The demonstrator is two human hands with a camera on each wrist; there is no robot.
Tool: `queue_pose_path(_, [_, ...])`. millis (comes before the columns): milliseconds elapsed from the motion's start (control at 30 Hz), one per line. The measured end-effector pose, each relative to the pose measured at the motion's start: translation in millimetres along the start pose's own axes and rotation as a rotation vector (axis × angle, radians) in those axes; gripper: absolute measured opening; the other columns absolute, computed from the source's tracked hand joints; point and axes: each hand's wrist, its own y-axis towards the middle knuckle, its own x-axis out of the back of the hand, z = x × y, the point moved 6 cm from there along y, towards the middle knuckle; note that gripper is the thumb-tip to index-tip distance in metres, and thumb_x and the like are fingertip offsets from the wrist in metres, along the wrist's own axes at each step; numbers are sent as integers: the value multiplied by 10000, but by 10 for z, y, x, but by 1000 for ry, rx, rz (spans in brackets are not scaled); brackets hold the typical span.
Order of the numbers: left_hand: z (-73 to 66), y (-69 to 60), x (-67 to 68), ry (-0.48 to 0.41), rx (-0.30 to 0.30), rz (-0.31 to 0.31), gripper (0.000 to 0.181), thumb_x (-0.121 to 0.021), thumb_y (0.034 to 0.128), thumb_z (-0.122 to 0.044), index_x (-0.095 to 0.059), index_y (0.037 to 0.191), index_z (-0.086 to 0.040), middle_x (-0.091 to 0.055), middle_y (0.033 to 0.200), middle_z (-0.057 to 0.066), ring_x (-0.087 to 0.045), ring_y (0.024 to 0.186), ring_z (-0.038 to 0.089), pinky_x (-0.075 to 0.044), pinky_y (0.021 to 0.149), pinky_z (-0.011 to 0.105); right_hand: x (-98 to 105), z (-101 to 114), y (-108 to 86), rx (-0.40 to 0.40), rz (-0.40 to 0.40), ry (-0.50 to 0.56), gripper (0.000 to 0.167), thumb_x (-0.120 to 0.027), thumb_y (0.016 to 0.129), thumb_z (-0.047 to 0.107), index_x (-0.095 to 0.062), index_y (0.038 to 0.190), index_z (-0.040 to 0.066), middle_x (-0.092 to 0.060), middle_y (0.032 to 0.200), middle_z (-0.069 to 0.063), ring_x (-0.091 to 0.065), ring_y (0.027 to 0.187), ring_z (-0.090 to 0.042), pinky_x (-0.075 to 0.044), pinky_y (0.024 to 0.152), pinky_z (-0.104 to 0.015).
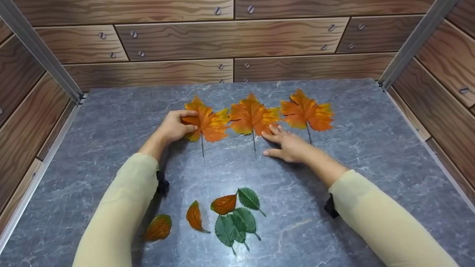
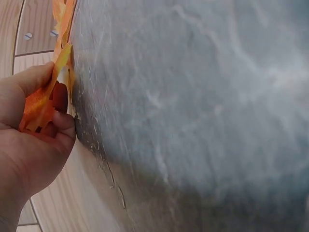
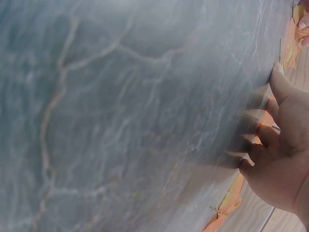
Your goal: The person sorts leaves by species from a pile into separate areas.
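Wood-plank wall (image 1: pixel 237 40): printed boards with screw heads, beyond the far side of the middle orange leaf (image 1: pixel 252 111).
Counter (image 1: pixel 104 155): grey, marble-patterned, spreading out under and around the middle orange leaf.
Sleeves: pale yellow; the left sleeve (image 1: pixel 111 207) comes in from the near left of the middle orange leaf, the right sleeve (image 1: pixel 386 218) from its near right.
Left hand (image 1: pixel 176 126): left of the middle orange leaf, pinching the left side of the left orange leaf (image 1: pixel 212 124) between thumb and fingers.
Right hand (image 1: pixel 293 146): released, fingers extended and spread, holding nothing; fingertips at the near right edge of the middle orange leaf, thumb off to the near side of that edge.
Big leaves: all three lie in a row with stems toward the person; the left orange leaf sits just left of the middle orange leaf, the right orange leaf (image 1: pixel 307 111) just right of it.
Green leaves (image 1: pixel 224 230): four, well to the near side of the middle orange leaf, three overlapping.
Brown leaves (image 1: pixel 223 204): three, nearer the person than the middle orange leaf and left of it, one close against the green leaves, the other two farther left.
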Motion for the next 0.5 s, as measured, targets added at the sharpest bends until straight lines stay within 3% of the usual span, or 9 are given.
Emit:
queue_pose_path(367, [-26, -5, 27, 116, -2, 32, 630, -764, 991, -85, -528, 1575, -81, -502, 1588, 169, -479, 1446, 335, -432, 1165, 469, 3, -3, -7, -16, 14, 8, 778, -631, 1050, 521, -290, 1688, 234, -66, 1764, -114, -27, 1616, -387, -85, 1269, -635])
queue_pose_path(500, [-47, -2, 48, 171, -29, 10, 683, -785, 981, -110, -490, 1595, -62, -504, 1572, 184, -497, 1419, 352, -435, 1161, 472, -1, -9, -2, -15, 16, 7, 782, -629, 1050, 527, -287, 1689, 233, -67, 1764, -119, -24, 1615, -393, -81, 1268, -638])
